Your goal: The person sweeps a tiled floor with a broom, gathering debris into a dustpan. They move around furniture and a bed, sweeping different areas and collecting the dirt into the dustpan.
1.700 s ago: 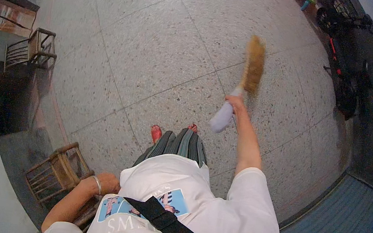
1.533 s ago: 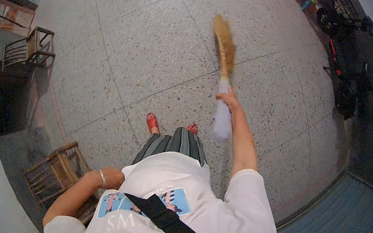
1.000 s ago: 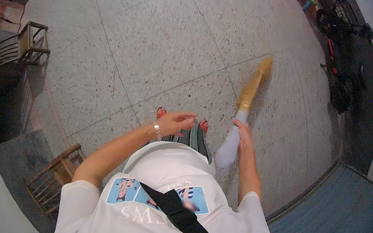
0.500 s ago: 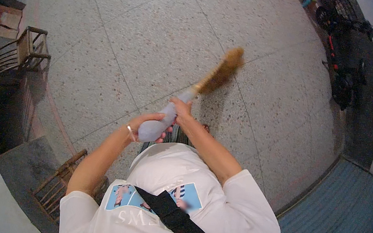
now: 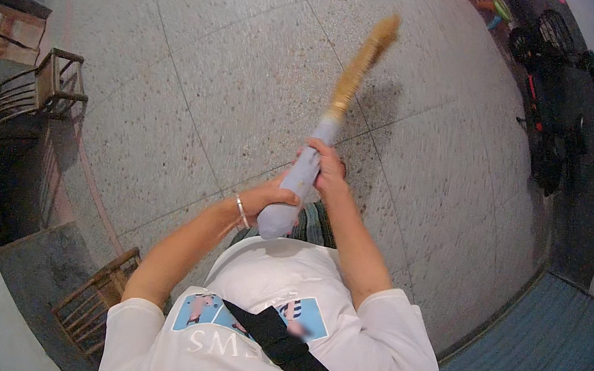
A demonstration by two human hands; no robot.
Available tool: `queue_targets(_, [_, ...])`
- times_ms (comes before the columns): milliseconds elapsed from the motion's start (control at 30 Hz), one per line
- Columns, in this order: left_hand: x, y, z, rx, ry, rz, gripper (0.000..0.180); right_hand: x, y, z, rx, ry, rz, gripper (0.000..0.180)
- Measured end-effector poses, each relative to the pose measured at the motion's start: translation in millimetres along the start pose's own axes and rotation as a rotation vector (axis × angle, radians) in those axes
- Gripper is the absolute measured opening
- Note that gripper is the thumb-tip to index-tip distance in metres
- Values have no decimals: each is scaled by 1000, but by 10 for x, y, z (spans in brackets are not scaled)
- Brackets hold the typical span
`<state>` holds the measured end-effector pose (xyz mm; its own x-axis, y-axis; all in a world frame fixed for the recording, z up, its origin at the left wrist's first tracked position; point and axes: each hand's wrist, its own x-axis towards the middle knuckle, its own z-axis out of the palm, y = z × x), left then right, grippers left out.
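Observation:
A broom (image 5: pixel 302 174) with a thick, pale grey-lilac handle and a tan straw head points away from my body, leaning slightly right. Wrapped round the lower handle near its rounded end is my left hand (image 5: pixel 271 195), a bracelet on its wrist. My right hand (image 5: pixel 326 165) grips the handle higher up, nearer the straw. The head is blurred by motion; its shadow falls on the speckled tile floor (image 5: pixel 213 77) to its right, and it seems raised off the floor.
Two bamboo chairs, one at the left (image 5: pixel 54 86) and one at the lower left (image 5: pixel 102 290), stand near the wall. A black two-wheeled vehicle with a basket (image 5: pixel 543 124) is along the right wall. A blue ribbed surface (image 5: pixel 529 350) lies at the lower right.
The broom head has swung farther away from me and turned more upright in view. Both hands have moved right with the handle, still gripping it.

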<state>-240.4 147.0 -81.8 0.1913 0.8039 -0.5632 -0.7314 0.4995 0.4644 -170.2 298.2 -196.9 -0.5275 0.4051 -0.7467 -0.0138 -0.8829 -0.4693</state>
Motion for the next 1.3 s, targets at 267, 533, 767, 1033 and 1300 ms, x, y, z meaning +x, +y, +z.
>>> queue_targets(267, [1432,409,185,-284,-194,-276,44,796,-1061,-1262,158,362,19,27])
queue_targets(533, [1924,788,219,-418,5,-285,52,1089,-1486,-895,94,464,94,49])
queue_targets(767, [1451,1261,403,-386,228,-63,60,1550,-1401,77,-93,271,152,58])
queue_targets(1033, [1453,1456,905,-100,312,-22,58,1636,-1636,173,-78,-39,-43,46])
queue_targets(1300, [2191,1799,747,-128,-26,-361,51,1033,-2474,-498,126,247,-137,70])
